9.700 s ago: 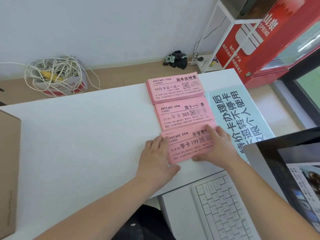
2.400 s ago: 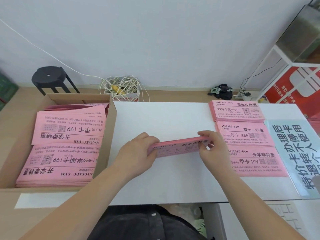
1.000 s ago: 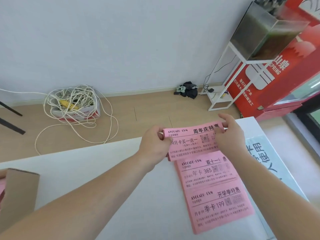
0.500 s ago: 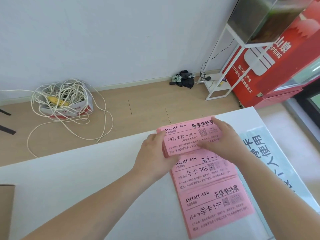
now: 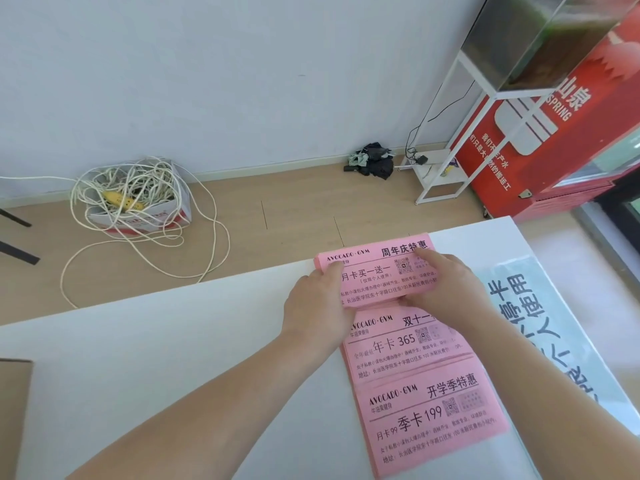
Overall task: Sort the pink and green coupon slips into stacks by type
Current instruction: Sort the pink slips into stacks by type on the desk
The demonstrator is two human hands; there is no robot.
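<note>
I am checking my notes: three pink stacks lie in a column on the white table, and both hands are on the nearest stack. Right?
Not quite. In the head view the left hand and right hand are on the farthest stack, at the far edge of the white table. The rest of the statement holds.

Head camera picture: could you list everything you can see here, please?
Far coupon stack: one, pink, table's far edge.
Middle coupon stack: one, pink, just nearer.
Near coupon stack: one, pink, nearest.
Table: one, white, foreground.
Printed sign: one, pale blue, right of stacks.
Cardboard box: one, brown, left edge.
Cable coil: one, white, floor, in a box.
Dark bundle: one, black, floor by wall.
Stand: one, white, floor, right.
Cabinet: one, red, far right.
Left hand: one, grips far coupon stack's left end.
Right hand: one, grips its right end.
</note>
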